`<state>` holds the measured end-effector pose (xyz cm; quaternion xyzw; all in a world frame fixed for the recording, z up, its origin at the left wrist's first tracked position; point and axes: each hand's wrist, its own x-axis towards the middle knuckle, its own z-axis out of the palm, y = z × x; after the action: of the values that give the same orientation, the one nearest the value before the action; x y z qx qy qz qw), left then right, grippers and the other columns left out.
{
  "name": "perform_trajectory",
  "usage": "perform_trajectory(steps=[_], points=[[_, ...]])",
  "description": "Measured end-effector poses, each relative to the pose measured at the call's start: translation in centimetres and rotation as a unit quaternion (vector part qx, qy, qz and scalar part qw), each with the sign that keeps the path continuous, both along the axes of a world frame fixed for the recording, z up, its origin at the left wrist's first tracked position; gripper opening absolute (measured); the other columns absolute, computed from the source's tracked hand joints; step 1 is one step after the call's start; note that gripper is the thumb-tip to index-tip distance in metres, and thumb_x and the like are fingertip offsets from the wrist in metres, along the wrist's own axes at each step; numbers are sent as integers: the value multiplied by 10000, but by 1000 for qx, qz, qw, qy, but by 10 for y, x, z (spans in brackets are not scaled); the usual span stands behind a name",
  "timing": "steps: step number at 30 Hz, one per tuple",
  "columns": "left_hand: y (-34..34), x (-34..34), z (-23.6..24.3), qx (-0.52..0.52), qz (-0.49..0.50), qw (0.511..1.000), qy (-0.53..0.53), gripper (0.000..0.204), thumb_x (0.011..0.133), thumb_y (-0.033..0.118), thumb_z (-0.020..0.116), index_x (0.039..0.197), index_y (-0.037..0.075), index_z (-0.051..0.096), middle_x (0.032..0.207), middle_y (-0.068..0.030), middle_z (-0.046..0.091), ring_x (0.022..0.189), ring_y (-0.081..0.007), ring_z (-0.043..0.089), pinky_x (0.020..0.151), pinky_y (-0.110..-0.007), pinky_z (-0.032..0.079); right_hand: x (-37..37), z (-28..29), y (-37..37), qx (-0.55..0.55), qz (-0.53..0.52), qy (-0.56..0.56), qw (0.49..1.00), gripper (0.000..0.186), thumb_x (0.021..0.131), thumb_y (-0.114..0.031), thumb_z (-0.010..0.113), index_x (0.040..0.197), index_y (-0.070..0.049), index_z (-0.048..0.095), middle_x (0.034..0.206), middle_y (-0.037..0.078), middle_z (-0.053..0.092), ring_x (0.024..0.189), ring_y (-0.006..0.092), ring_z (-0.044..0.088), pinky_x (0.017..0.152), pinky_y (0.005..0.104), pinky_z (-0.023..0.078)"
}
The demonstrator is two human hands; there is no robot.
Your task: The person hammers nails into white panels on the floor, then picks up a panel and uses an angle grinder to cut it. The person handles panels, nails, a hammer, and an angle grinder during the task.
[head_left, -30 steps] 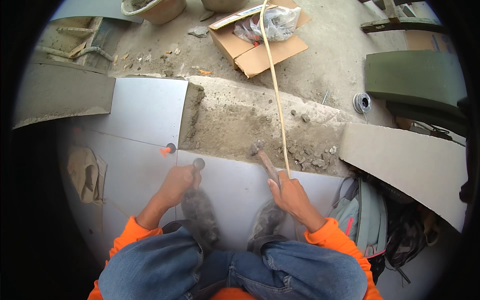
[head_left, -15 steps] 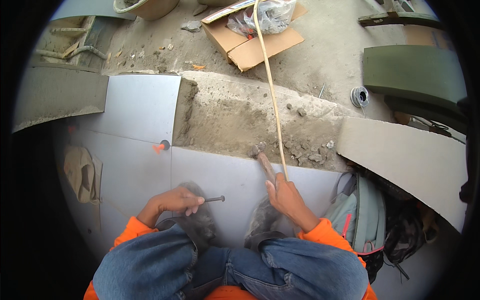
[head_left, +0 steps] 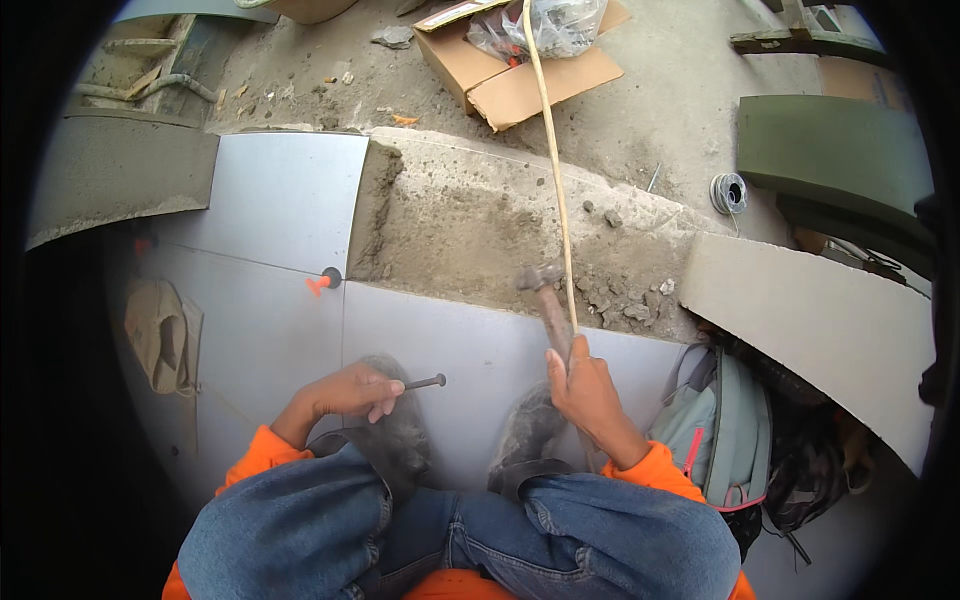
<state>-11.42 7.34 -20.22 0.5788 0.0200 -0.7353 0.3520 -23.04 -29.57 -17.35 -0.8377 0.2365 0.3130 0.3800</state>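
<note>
My left hand (head_left: 362, 393) is closed on a short dark steel rod (head_left: 425, 382) with a flat round head, held sideways above my dusty left boot. My right hand (head_left: 590, 400) grips a hammer (head_left: 540, 280) by its worn wooden handle, its head raised at the edge of a rough mortar strip (head_left: 460, 220) strewn with rubble. A pale cord (head_left: 556, 170) runs over the strip and down behind my right hand. Large grey tiles (head_left: 500, 330) lie under my feet and along the left. An orange-handled clip with a black disc (head_left: 325, 281) sits at a tile joint.
An open cardboard box (head_left: 545, 85) with clear plastic is beyond. A wire spool (head_left: 727, 193), a green slab (head_left: 820, 150) and a pale slab (head_left: 800, 330) are at right, above grey-green backpacks (head_left: 735, 430). A beige cloth bag (head_left: 158, 335) lies left; a concrete ledge (head_left: 120, 175) borders it.
My left hand has turned the rod from pointing away to lying sideways, lowered, then rose slightly. The hammer head has lifted and shifted a little right. The view has shifted slightly.
</note>
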Motion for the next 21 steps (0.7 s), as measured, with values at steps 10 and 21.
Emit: perform_trajectory(steps=[10,21], points=[[2,-2,-2,-16,13,1000,0,552,1081,543,568,832,78,730,673,-8,666,560,-74,505,518,-253,384,0,6,-1,-16,51,15,998,368,1066,-305,568,1072,60,519,685,344,654,677,571,677,638,627,544],[-2,2,3,3,-1,1000,8,575,1049,556,563,826,46,708,656,-39,647,625,-133,552,584,-280,443,-6,10,-6,-23,43,23,999,348,1058,-286,583,1071,56,518,662,343,643,640,560,666,623,616,549]])
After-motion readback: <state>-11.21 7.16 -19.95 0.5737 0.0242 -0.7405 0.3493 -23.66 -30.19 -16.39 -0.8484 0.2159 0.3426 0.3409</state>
